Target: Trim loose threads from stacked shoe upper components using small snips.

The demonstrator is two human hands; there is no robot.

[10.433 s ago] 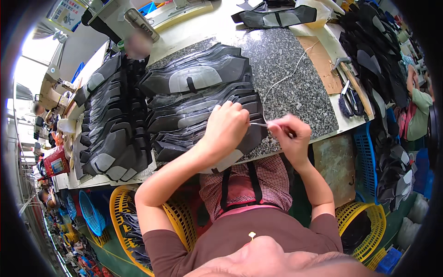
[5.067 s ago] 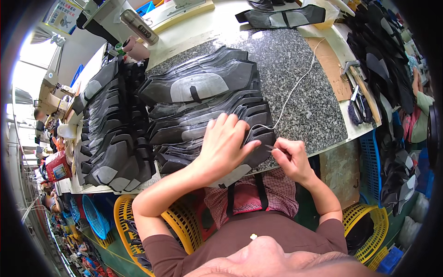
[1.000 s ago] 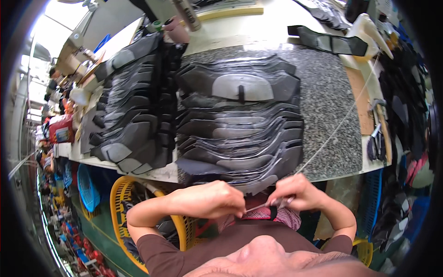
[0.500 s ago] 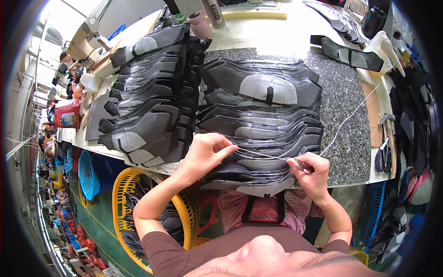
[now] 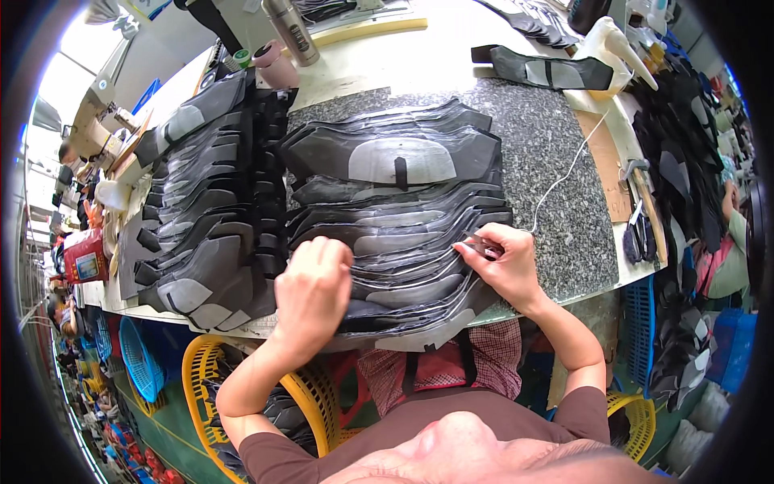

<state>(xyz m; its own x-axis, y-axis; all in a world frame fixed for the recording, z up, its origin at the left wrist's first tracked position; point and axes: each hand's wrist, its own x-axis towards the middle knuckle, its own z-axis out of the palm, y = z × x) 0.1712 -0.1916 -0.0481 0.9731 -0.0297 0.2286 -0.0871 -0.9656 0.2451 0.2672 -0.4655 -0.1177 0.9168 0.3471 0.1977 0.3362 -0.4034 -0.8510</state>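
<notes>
A stack of overlapping dark grey shaped panels with light grey patches (image 5: 395, 218) lies in front of me on the table. My left hand (image 5: 313, 290) is closed at the stack's left edge, knuckles up; its fingertips are hidden. My right hand (image 5: 509, 262) is closed at the right edge around a small dark tool (image 5: 489, 248) that looks like thread snips, mostly covered by the fingers. White string (image 5: 562, 179) runs from the far right down to my right hand. Whether it continues across the panels to my left hand is unclear.
Another panel stack (image 5: 201, 189) stands at the left. A single panel (image 5: 552, 71) lies far right beside a white plastic container (image 5: 609, 52). A steel flask (image 5: 292, 32) and pink cup (image 5: 276, 66) stand behind. A yellow basket (image 5: 326, 407) sits below the table's left edge.
My left hand has moved left and down, its fingers more curled. My right hand has risen slightly relative to the stack. The string stretched between my hands no longer shows clearly. The view has shifted.
</notes>
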